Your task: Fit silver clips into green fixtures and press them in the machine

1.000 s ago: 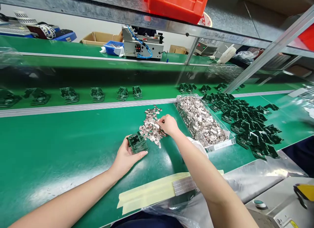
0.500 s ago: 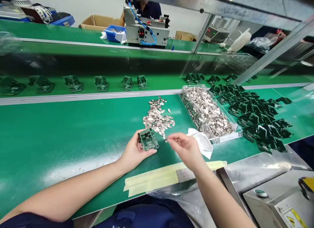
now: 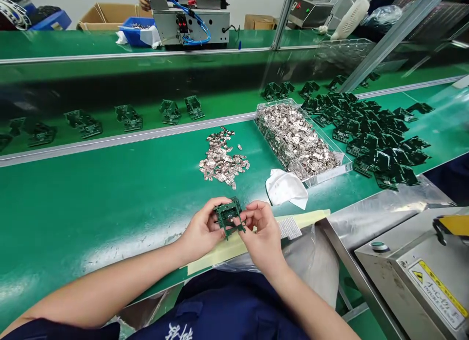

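Green PCB assy [image 3: 227, 214] was gripped in L hand [image 3: 202, 230], over near side of green bench [image 3: 91, 193], approx. ctr. R hand [image 3: 262, 232] was held w/ fingers bent against assy's R side; whether anything was pinched there couldn't be told. Small metal pcs. [image 3: 222, 163] were spread loosely just beyond, w/ clear plastic tray [image 3: 328, 174] of similar pcs. [image 3: 298, 135] set to R. White cloth [image 3: 286, 187] was laid by tray's near end; more PCB assys [image 3: 370, 130] were heaped R of tray.

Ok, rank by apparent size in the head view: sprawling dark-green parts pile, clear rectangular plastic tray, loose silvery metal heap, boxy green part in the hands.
1. Dark-green parts pile
2. Plastic tray
3. Silvery heap
4. Boxy green part, partly hidden
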Action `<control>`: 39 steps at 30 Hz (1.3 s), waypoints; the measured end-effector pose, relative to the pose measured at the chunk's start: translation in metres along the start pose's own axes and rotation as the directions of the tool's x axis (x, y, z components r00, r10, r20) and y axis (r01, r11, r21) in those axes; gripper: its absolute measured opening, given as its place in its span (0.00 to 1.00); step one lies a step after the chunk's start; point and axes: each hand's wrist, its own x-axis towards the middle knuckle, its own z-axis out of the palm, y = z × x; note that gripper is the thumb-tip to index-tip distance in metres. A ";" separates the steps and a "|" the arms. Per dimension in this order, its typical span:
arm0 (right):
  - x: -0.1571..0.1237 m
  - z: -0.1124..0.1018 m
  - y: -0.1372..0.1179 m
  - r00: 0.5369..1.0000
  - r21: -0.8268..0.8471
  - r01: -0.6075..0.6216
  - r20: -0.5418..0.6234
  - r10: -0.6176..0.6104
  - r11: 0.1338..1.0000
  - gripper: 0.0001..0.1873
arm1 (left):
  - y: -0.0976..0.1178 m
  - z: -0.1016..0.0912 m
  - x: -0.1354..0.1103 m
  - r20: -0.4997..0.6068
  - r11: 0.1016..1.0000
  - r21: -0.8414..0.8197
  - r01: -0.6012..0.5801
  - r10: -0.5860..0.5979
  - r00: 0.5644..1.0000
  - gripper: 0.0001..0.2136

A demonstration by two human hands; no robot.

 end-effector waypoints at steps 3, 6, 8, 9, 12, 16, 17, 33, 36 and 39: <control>-0.002 0.002 0.003 1.000 -0.014 0.015 -0.015 -0.015 1.000 0.16 | -0.002 -0.002 -0.002 0.028 1.000 0.006 -0.007 0.007 1.000 0.21; -0.004 0.002 0.003 0.999 -0.031 0.036 -0.025 -0.036 0.999 0.15 | -0.003 -0.004 -0.003 0.086 0.999 0.016 -0.028 0.026 0.996 0.20; -0.005 0.002 0.003 0.998 -0.051 0.049 -0.026 -0.051 0.997 0.14 | -0.003 -0.006 -0.004 0.113 0.998 0.030 -0.053 0.049 0.992 0.18; -0.005 0.002 0.003 0.998 -0.061 0.056 -0.023 -0.057 0.997 0.14 | -0.003 -0.007 -0.005 0.123 0.997 0.042 -0.064 0.058 0.991 0.17; -0.007 0.001 0.003 0.997 -0.090 0.074 -0.006 -0.075 0.993 0.14 | -0.003 -0.007 -0.007 0.127 0.993 0.101 -0.068 0.055 0.990 0.16; -0.011 0.002 0.008 0.992 -0.154 0.112 -0.036 -0.119 0.982 0.12 | -0.004 -0.005 -0.009 0.051 0.990 0.141 -0.031 0.024 0.998 0.16; -0.011 0.003 0.009 0.989 -0.166 0.122 -0.058 -0.133 0.979 0.11 | -0.004 -0.004 -0.009 0.028 0.990 0.135 -0.031 0.028 0.999 0.16; -0.024 -0.005 0.003 0.987 0.355 -0.108 -0.071 0.142 0.929 0.17 | 0.009 0.025 -0.017 -0.072 0.994 0.109 0.015 -0.007 0.997 0.15; -0.038 -0.019 0.002 0.983 0.380 -0.076 -0.127 0.133 0.922 0.18 | 0.012 0.039 -0.019 0.008 0.992 0.124 -0.016 0.015 1.000 0.14; -0.056 -0.043 0.009 0.963 0.319 -0.013 -0.251 0.098 0.948 0.16 | 0.012 0.057 -0.013 0.119 0.987 0.145 -0.073 0.056 0.991 0.13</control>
